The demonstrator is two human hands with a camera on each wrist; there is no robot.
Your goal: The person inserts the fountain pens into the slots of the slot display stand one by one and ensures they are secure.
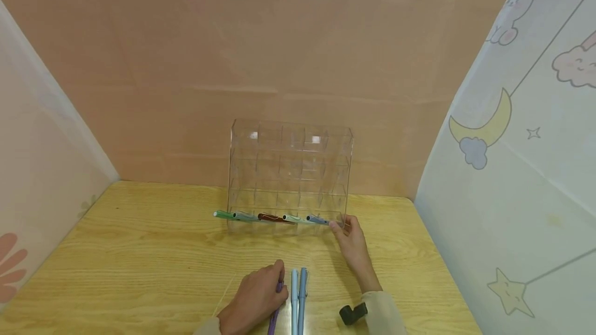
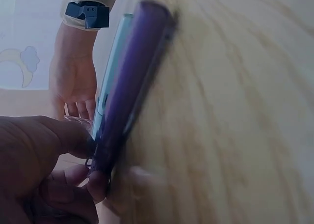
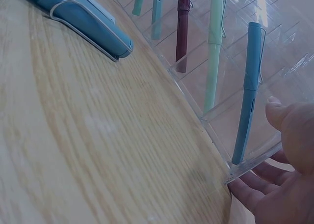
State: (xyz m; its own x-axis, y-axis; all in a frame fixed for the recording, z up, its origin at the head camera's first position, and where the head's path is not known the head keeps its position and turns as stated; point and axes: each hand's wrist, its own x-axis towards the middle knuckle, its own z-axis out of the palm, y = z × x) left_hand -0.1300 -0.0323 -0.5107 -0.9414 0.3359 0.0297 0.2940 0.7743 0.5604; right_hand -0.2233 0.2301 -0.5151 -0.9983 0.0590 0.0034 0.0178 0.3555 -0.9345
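- Purple pen (image 1: 273, 320), nearest the camera: pinched by the left hand (image 1: 256, 293), thumb against fingers; its lower end runs out of the head view at six o'clock.
- Light blue pen (image 1: 294, 301) and darker blue pen (image 1: 302, 299): on the table (image 1: 153, 268), side by side at three o'clock of the left hand; we judge them laid together for easy reach.
- Clear rack (image 1: 267, 172), tiered and divided: at twelve o'clock of the loose pens.
- Right hand (image 1: 353, 239): grips the rack's lower corner at five o'clock, thumb in front, fingers round the end; we take this as a brace against sliding.
- Green pen (image 1: 224, 214), grey-green pen (image 1: 247, 216), dark red pen (image 1: 274, 217), pale green pen (image 1: 293, 218), blue pen (image 1: 318, 219): a row in the lowest tier, tilted, caps toward nine o'clock; the dividers seem to keep them apart.
- Left wrist view: we see the fingertips meeting on the purple pen, which the head view partly hides.
- Right wrist view: we see barrels and clips through the rack's clear front, foreshortened in the head view; left hand and purple pen are absent there.
- Black device (image 1: 352, 315): on the right sleeve.
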